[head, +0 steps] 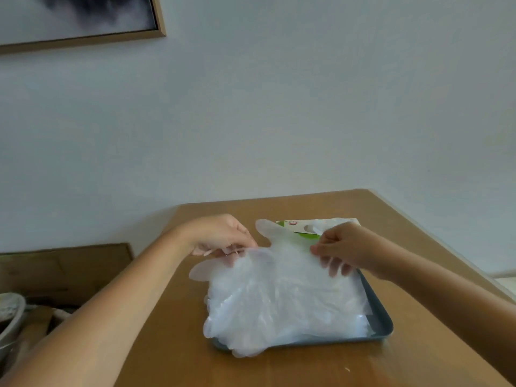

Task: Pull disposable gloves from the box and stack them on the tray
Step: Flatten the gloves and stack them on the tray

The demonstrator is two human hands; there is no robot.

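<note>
My left hand (220, 236) and right hand (342, 247) pinch one glove (279, 252) above the tray (384, 321). The pile (279, 305) spills over the tray's left edge; the box (310, 227) sits just behind.

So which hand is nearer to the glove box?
The right hand: it pinches a glove just in front of the box, partly overlapping it. The left hand holds the glove's other edge, off to the box's left.
</note>
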